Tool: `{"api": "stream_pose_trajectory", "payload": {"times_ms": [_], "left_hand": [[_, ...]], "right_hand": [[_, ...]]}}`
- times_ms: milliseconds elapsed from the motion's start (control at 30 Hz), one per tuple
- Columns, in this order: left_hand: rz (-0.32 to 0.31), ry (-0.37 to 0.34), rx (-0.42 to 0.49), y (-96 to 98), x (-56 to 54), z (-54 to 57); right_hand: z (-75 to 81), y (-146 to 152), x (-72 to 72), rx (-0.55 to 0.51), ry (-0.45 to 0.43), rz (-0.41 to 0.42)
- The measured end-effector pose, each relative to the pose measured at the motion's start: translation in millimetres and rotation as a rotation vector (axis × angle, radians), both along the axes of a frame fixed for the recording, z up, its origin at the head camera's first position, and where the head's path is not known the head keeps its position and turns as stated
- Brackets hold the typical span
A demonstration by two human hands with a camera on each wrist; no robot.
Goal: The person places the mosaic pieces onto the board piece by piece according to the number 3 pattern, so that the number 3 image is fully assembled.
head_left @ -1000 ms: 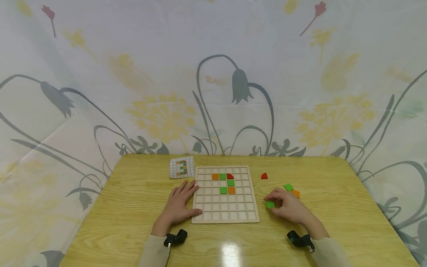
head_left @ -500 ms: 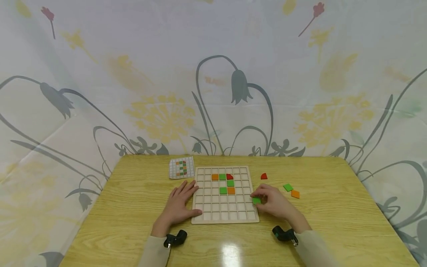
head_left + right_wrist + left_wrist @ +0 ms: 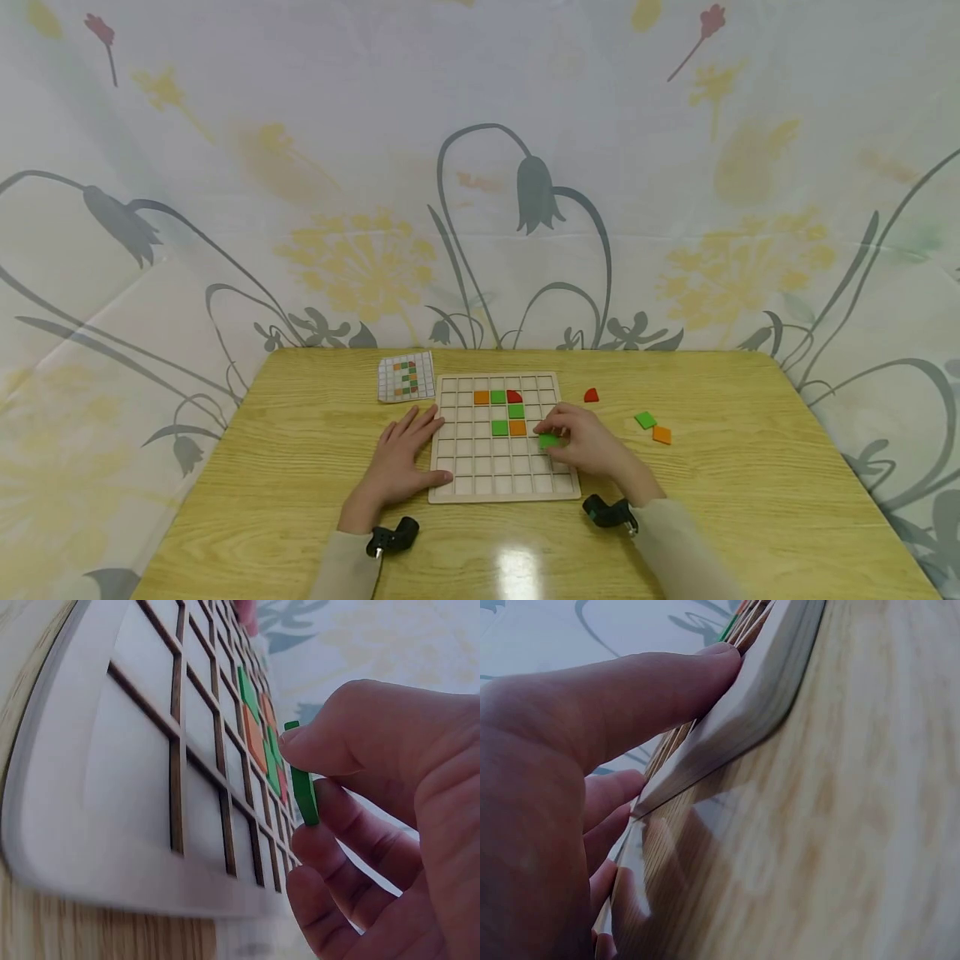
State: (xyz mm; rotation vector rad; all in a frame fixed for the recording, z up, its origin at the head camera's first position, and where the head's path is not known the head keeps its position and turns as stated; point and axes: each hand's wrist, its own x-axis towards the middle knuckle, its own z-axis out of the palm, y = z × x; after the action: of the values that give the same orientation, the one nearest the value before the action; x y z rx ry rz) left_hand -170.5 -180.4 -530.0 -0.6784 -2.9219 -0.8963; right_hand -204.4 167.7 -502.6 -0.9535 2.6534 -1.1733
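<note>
A wooden grid board (image 3: 480, 487) lies flat on the table, with several orange, green and red tiles set in its upper cells. My left hand (image 3: 401, 462) rests at the board's left edge, fingers spread and thumb (image 3: 667, 686) on the rim. Over the board's right side my right hand (image 3: 588, 442) pinches a green square tile (image 3: 303, 787) between thumb and fingers. In the right wrist view that tile is held above the cells, tilted on edge. Among the set tiles, an orange tile (image 3: 517, 427) lies left of the right hand.
A printed pattern card (image 3: 406, 392) lies at the board's upper left. Right of the board are a red quarter-round tile (image 3: 591, 395), a green tile (image 3: 645, 420) and an orange tile (image 3: 662, 435). A floral cloth (image 3: 480, 167) hangs behind the table (image 3: 300, 417).
My right hand has carried the green tile leftward from the table beside the board to over its right columns. The left hand stays at the board's edge.
</note>
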Motion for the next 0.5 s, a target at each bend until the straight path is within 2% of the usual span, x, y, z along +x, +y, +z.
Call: {"api": "stream_pose_trajectory", "payload": {"times_ms": [167,500], "left_hand": [[0.006,-0.026,-0.021,-0.9,-1.1,0.4],[-0.003,-0.026,-0.012,-0.8,0.3,1.9]], "right_hand": [[-2.6,-9.9,-3.0,0.002,0.011,0.011],[-9.3,-24.9,-7.3,0.008,0.022,0.012]]}}
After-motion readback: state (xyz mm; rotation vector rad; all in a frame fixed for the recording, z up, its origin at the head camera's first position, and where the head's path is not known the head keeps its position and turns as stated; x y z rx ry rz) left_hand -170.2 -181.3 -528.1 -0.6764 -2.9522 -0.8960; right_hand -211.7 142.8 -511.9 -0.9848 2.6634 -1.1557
